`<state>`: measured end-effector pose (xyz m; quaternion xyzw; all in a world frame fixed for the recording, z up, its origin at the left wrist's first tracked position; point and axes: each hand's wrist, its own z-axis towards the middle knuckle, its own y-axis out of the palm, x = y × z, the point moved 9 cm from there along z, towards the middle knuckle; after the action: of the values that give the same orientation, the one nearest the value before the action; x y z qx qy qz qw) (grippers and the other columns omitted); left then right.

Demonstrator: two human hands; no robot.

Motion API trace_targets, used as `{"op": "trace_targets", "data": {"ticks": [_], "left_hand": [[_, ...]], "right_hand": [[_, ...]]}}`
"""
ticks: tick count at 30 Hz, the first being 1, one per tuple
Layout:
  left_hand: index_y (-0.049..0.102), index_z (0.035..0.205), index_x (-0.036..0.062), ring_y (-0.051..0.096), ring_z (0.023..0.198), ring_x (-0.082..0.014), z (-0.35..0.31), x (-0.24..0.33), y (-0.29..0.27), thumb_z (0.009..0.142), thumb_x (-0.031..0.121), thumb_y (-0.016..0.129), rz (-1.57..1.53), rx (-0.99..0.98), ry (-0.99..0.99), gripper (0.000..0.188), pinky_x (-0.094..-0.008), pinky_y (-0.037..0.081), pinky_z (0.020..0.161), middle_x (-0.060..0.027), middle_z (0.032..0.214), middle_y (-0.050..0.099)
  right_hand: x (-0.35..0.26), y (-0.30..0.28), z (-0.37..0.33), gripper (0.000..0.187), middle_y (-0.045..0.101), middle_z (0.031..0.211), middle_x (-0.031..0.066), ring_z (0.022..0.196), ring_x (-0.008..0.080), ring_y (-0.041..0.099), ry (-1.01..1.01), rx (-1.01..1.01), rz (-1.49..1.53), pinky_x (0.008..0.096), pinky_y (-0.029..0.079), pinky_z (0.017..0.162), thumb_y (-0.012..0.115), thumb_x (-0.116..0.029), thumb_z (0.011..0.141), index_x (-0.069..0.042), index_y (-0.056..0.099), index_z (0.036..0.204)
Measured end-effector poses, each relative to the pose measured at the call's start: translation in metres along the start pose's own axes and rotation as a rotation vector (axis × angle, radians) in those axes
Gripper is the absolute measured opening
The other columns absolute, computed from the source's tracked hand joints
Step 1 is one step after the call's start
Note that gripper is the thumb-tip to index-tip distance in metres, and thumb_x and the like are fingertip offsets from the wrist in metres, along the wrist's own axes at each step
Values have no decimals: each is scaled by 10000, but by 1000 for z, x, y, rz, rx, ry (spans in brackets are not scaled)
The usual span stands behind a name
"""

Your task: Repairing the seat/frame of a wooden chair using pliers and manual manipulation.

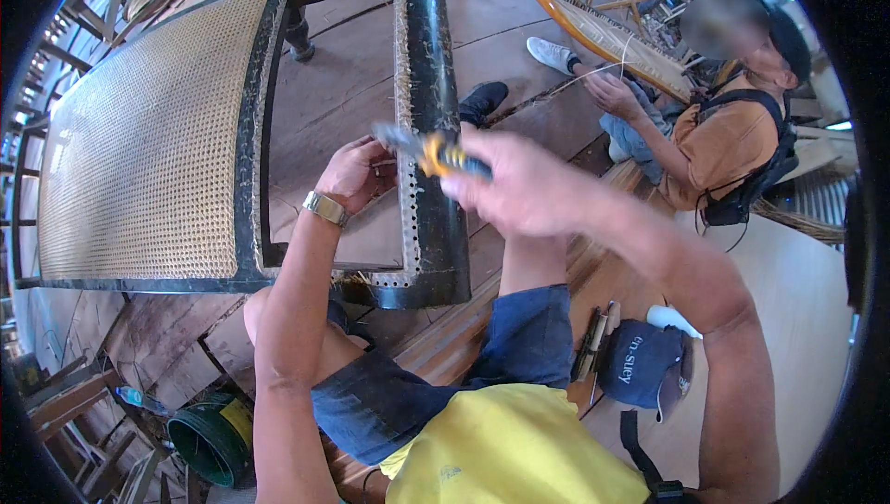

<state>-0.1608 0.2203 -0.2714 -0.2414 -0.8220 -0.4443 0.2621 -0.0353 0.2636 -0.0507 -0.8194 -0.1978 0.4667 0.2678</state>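
My right hand (528, 184) is closed round the orange-and-black handles of a pair of pliers (445, 156), smeared by motion. Their metal head lies over the perforated inner edge of a dark wooden furniture frame (431, 68). My left hand (355, 175), with a metal watch at its wrist, is curled at that same edge, inside the opening. What its fingers hold, if anything, is hidden. Small holes and frayed fibres run along this edge. Left of the opening, a woven cane panel (153, 142) fills the rest of the frame.
At the right sits another person (728, 142) with a pale strand in the hands, beside a curved rattan chair (593, 26). A dark cap (640, 365) and some slim tools (593, 342) lie by my right thigh. A green bucket (211, 439) stands at lower left.
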Motion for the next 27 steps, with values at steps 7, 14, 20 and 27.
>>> {"op": "trace_targets", "data": {"ticks": [7,14,20,27], "left_hand": [[626,1132,57,657,948,-196,-17,3,12,1007,209,546,-66,-50,-13,212,-363,539,847,-79,1047,691],[639,1052,19,611,865,-104,-55,34,16,950,188,620,388,116,373,198,-271,509,795,-16,957,669],[658,1061,15,604,836,-93,-75,41,44,903,49,617,530,41,524,167,-258,506,771,-9,952,655],[711,1066,82,645,857,-224,-105,67,72,860,-52,553,1111,122,913,292,-310,520,775,-103,1062,653]], "right_hand": [[-75,-135,-51,264,651,959,89,782,158,637,-446,481,218,304,547,709,484,-247,1045,-33,581,1164],[61,58,-56,382,654,1156,180,1043,319,665,299,-5,1391,482,562,874,538,-268,1020,-47,517,1331],[60,116,-65,419,610,1254,194,1182,328,598,195,-130,1729,558,486,994,483,-339,1039,-48,498,1341],[50,115,-50,339,559,1314,250,1243,389,550,194,-194,1679,626,458,1002,406,-371,1059,-89,557,946]]}}
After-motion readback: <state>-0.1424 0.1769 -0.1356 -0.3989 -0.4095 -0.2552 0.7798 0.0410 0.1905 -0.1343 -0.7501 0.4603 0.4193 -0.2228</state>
